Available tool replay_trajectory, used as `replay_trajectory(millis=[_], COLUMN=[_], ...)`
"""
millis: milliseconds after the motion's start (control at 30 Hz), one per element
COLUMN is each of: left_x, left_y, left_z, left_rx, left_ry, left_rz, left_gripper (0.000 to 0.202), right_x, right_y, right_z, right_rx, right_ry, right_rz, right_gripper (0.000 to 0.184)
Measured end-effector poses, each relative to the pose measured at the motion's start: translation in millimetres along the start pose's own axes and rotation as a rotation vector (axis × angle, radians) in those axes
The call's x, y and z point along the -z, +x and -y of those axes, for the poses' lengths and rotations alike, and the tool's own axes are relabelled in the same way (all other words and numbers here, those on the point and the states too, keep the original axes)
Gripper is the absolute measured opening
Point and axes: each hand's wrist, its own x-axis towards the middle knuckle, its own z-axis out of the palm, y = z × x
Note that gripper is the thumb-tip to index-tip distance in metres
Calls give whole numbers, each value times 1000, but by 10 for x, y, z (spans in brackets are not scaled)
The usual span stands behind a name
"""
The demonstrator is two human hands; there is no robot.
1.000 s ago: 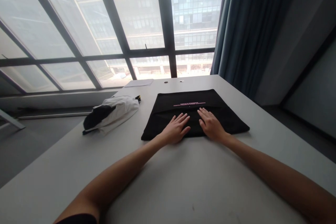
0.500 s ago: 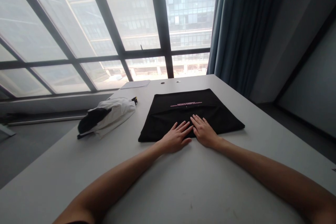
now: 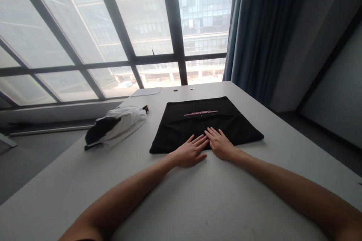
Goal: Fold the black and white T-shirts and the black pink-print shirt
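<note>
A folded black garment (image 3: 206, 122) with a line of pink print lies flat on the white table (image 3: 198, 196). My left hand (image 3: 190, 151) rests palm down on its near edge, fingers stretched out and slightly spread. My right hand (image 3: 219, 144) lies flat beside it, fingers extended on the cloth. The fingertips of the two hands almost touch at the middle of the near edge. Neither hand holds anything.
A bundled white and black garment (image 3: 115, 126) lies to the left on the table. A sheet of paper (image 3: 147, 91) sits at the far edge near two cable holes. Large windows stand behind, and a blue curtain (image 3: 260, 34) hangs at the right.
Both hands have slid back toward me along the black garment and moved closer together, from mid-cloth to its near edge.
</note>
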Motion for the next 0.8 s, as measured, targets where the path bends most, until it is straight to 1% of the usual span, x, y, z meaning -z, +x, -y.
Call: replay_trajectory(millis=[67,167,233,300,333,400,467,500,567,633,667,733,800], left_x=[64,258,396,472,476,418,318,273,220,226,244,289,326], left_y=[5,-10,-64,-169,-241,-409,-581,-660,-800,-933,-1004,-1166,-1352], left_z=[-2,80,225,435,551,768,918,959,974,937,914,887,901], left_rx=[3,25,102,218,275,369,434,450,431,363,324,265,232], left_ry=[-33,-103,-109,-78,-56,-17,1,-1,-26,-54,-65,-78,-86], left_rz=[10,4,-31,-72,-88,-109,-120,-133,-173,-207,-203,-161,-115], left_gripper=[64,56,54,56,57,59,60,60,58,56,55,54,56], right_x=[19,119,215,293,317,330,313,305,305,334,356,402,436], right_y=[18,77,117,128,115,49,-51,-104,-200,-281,-322,-419,-548], right_z=[-7,-100,-263,-518,-674,-1005,-1302,-1417,-1563,-1614,-1619,-1630,-1676], right_rx=[-9,-30,-66,-134,-176,-229,-263,-282,-262,-183,-136,-74,-37], right_ry=[35,79,72,42,21,-32,-76,-81,-64,-36,-21,16,70], right_rz=[-18,-95,-159,-204,-218,-217,-197,-184,-174,-192,-205,-216,-186], right_gripper=[58,56,55,55,55,54,53,52,51,50,49,47,48])
